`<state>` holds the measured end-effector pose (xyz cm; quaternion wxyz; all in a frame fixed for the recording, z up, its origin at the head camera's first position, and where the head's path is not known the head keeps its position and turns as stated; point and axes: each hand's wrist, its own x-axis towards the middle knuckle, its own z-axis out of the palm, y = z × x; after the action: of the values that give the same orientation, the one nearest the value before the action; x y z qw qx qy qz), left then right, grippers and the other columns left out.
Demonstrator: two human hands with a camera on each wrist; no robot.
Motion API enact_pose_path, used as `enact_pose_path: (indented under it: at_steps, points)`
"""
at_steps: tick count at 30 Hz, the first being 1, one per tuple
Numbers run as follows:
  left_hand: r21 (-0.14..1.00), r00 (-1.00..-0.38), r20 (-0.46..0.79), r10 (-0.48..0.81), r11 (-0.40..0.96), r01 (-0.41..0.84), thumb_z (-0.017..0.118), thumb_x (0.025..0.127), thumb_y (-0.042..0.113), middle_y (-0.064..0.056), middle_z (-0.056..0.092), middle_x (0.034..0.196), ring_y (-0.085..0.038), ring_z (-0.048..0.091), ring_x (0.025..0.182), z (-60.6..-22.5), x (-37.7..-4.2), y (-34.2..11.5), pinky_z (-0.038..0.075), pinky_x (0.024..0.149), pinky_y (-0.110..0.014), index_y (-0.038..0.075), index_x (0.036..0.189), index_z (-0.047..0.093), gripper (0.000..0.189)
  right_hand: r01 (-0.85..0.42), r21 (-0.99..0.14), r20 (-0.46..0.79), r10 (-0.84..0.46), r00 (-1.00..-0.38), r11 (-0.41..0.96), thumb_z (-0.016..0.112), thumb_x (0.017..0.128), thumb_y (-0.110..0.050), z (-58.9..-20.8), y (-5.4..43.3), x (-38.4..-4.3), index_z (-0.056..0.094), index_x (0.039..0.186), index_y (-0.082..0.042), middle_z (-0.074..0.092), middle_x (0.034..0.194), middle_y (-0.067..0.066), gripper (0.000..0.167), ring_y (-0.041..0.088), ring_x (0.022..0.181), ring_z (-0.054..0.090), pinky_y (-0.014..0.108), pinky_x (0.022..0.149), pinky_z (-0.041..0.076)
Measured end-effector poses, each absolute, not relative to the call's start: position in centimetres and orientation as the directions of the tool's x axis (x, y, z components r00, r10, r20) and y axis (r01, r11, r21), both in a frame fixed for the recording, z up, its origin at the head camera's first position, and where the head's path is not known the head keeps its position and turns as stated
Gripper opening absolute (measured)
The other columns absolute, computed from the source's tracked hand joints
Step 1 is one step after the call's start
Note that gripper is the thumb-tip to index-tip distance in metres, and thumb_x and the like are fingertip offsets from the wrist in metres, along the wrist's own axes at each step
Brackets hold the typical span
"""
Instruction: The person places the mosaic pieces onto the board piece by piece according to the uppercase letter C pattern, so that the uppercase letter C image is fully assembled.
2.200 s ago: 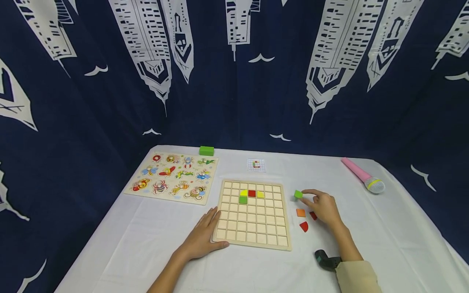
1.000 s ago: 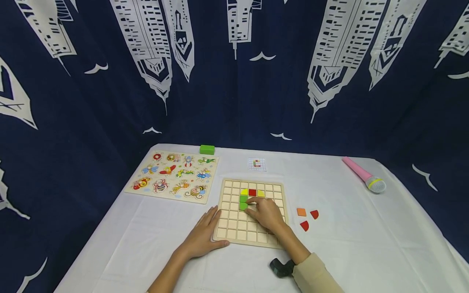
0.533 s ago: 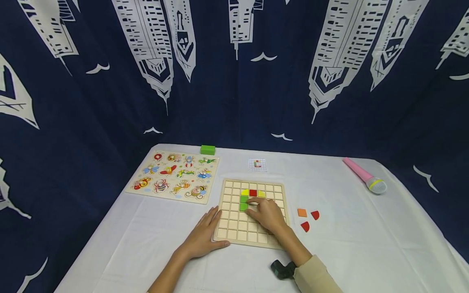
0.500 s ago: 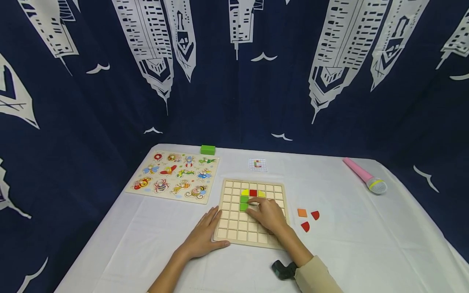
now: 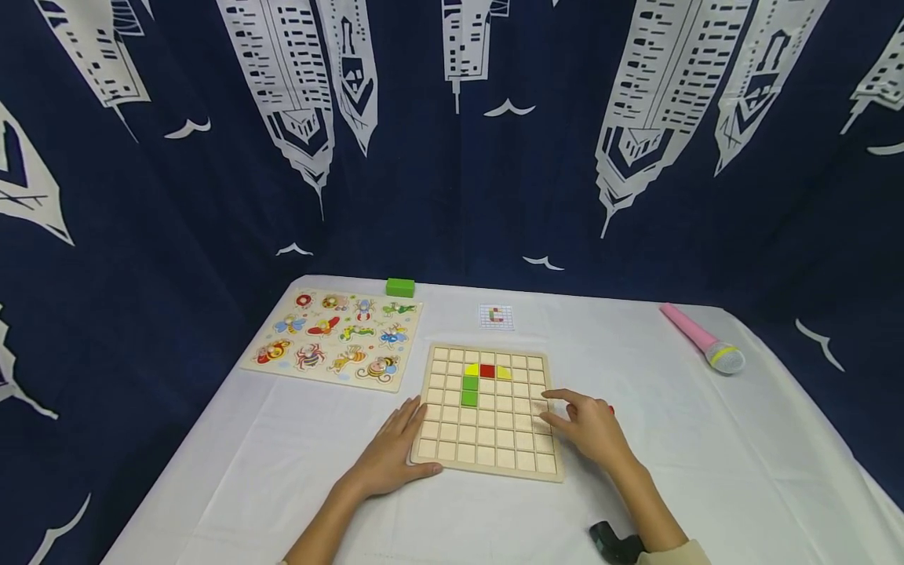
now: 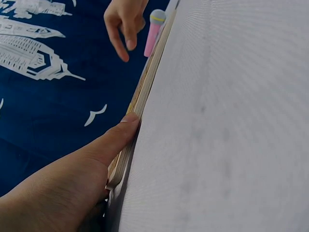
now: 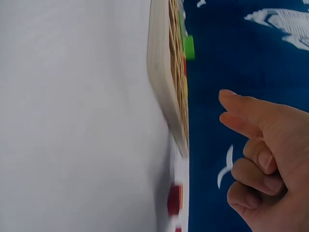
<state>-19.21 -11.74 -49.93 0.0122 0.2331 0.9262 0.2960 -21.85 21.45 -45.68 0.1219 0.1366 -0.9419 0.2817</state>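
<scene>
Wooden board touches the left fingers (thumb on near edge).

Left fingers block near-left corner of the board.

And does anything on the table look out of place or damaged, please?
Nothing looks spilled or damaged. Only the pink microphone seems odd, lying right of the grid board, since it does not match the colored tiles.

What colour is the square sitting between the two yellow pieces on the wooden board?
That square is red, seen best in the head view.
</scene>
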Motion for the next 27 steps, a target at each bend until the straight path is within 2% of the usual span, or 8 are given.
enact_pose_path:
  at_steps: [6, 12, 21, 27]
  points:
    - [0.553, -0.889, 0.125, 0.440, 0.713, 0.431, 0.060, 0.077, 0.062, -0.016, 0.014, 0.152, -0.031, 0.010, 0.138, -50.0, -19.3, -11.7, 0.015, 0.110, -0.048, 0.000, 0.145, 0.023, 0.099, -0.293, -0.500, 0.228, -0.203, -0.952, 0.815, 0.076, 0.076, -0.026, -45.7, 24.6, -20.5, 0.069, 0.106, -0.014, 0.031, 0.051, -0.009, 0.033, 0.003, 0.048, 0.021, 0.021, 0.044, 0.025]
    - [0.551, -0.891, 0.133, 0.435, 0.714, 0.431, 0.060, 0.077, 0.062, -0.016, 0.014, 0.152, -0.032, 0.011, 0.138, -50.0, -19.3, -11.8, 0.015, 0.110, -0.048, 0.000, 0.145, 0.023, 0.099, -0.222, -0.510, 0.122, -0.185, -0.975, 0.831, 0.078, 0.074, -0.021, -46.1, 26.8, -19.6, 0.069, 0.105, -0.016, 0.028, 0.049, -0.009, 0.033, 0.004, 0.047, 0.020, 0.021, 0.042, 0.022]
    - [0.550, -0.892, 0.117, 0.437, 0.719, 0.424, 0.059, 0.076, 0.064, -0.014, 0.013, 0.152, -0.029, 0.009, 0.139, -50.1, -19.3, -11.8, 0.014, 0.110, -0.046, 0.002, 0.146, 0.022, 0.101, -0.242, -0.454, 0.158, -0.190, -0.969, 0.858, 0.077, 0.075, -0.020, -47.0, 27.7, -19.7, 0.069, 0.100, -0.018, 0.032, 0.050, -0.008, 0.027, 0.004, 0.048, 0.023, 0.021, 0.044, 0.022]
    - [0.550, -0.891, 0.114, 0.439, 0.719, 0.425, 0.060, 0.076, 0.064, -0.013, 0.012, 0.153, -0.029, 0.009, 0.139, -50.0, -19.2, -11.7, 0.014, 0.110, -0.047, 0.003, 0.146, 0.021, 0.100, -0.233, -0.390, 0.172, -0.178, -0.969, 0.891, 0.078, 0.072, -0.031, -47.1, 27.2, -20.1, 0.068, 0.091, -0.017, 0.038, 0.051, -0.007, 0.025, 0.007, 0.049, 0.031, 0.023, 0.044, 0.026]
